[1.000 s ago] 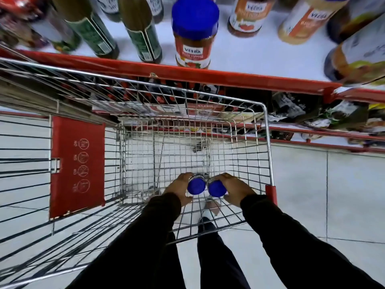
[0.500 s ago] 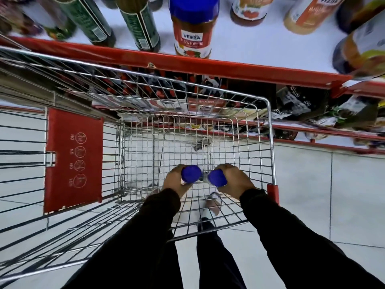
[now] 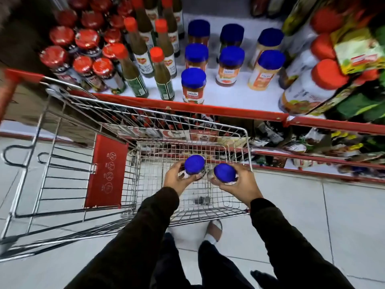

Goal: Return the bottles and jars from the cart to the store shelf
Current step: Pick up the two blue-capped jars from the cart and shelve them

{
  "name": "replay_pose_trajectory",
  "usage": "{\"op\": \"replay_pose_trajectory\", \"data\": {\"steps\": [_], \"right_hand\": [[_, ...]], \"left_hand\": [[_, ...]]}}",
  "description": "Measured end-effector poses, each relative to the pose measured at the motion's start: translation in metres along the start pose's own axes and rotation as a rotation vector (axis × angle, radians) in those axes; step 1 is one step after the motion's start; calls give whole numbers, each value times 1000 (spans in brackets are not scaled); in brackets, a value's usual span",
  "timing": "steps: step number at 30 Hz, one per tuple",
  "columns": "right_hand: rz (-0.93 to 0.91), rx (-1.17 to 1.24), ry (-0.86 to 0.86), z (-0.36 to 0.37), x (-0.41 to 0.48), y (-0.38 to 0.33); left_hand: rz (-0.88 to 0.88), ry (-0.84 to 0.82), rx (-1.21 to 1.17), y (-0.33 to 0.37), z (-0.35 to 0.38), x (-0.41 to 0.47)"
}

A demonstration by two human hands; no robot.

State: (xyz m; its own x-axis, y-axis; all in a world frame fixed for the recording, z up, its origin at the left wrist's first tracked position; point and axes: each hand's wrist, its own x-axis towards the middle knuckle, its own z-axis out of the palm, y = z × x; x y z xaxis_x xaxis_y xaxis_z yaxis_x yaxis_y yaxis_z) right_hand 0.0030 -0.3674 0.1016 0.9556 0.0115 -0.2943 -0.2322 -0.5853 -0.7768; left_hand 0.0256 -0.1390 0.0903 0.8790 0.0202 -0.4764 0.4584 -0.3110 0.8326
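Over the wire cart (image 3: 248, 142) I hold two jars side by side, both seen from above so mostly their blue lids show. My left hand (image 3: 177, 178) grips the left blue-lidded jar (image 3: 194, 164). My right hand (image 3: 242, 182) grips the right blue-lidded jar (image 3: 224, 172). Both jars are lifted above the cart's basket floor, which has nothing else on it. The white store shelf (image 3: 227, 94) with its red front edge lies just beyond the cart.
On the shelf stand several blue-lidded jars (image 3: 193, 84), green sauce bottles with red caps (image 3: 133, 65), red-lidded dark jars (image 3: 87, 42) at left and large red-capped jars (image 3: 312, 86) at right. Bare shelf gaps lie between the blue-lidded rows. A lower shelf (image 3: 312, 167) holds packets.
Both hands have risen from the cart floor with a jar each. The view has tilted up, bringing more of the shelf into sight.
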Motion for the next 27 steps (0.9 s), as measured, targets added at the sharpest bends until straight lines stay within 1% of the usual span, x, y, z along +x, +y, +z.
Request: {"op": "replay_pose_trajectory", "data": {"steps": [3,10,14,18,24,27], "right_hand": [[-42,7,63,-22,-5,-18],[-126,103,218,-77,-7,-54],[-186,146,290,-105,1,-73],[-231,170,395,-129,18,-86],[-233,154,531,-160,55,-104],[-201,153,515,-170,74,-105]], "left_hand": [[62,17,-4,21,-6,-9],[172,148,-111,89,-8,-23],[225,160,-194,133,-3,-17],[287,205,-179,175,6,-8],[306,253,-278,225,31,17],[293,262,-266,237,40,32]]}}
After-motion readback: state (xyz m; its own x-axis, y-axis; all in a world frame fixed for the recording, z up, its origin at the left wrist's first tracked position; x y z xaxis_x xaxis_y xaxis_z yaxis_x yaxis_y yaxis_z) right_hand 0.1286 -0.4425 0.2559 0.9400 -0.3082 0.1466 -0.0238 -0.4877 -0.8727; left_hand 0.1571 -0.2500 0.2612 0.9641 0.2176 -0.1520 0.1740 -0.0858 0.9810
